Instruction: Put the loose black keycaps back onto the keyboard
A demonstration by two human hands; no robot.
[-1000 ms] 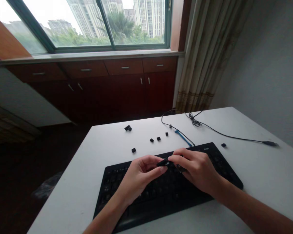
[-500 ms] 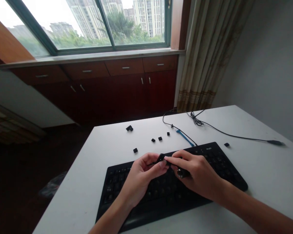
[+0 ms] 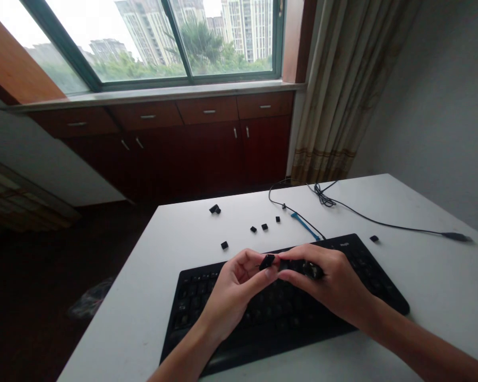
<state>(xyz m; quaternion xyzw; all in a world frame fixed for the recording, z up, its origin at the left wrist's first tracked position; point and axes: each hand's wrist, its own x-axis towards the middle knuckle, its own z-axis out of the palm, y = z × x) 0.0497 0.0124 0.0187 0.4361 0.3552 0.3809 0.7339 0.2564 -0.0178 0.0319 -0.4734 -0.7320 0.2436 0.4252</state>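
Observation:
A black computer keyboard (image 3: pixel 273 329) lies on the white table (image 3: pixel 119 313), and both my hands are over its middle. My left hand (image 3: pixel 237 294) pinches a small black keycap (image 3: pixel 266 262) between thumb and fingers. My right hand (image 3: pixel 326 278) is shut on a dark piece (image 3: pixel 313 270), partly hidden by its fingers, and its fingertips nearly meet the keycap. Loose black keycaps (image 3: pixel 253 229) lie on the table beyond the keyboard, with another (image 3: pixel 373 239) off to the right.
A black cable (image 3: pixel 366 217) with a plug (image 3: pixel 456 236) and a thin blue strip (image 3: pixel 306 226) lie at the table's far side. Past that edge stand dark red cabinets (image 3: pixel 183 154). The table's left edge drops to a dark floor.
The black keycap has moved up and slightly right between my fingers, and my right hand has shifted right. The whole view has drifted a little, so the table appears further right.

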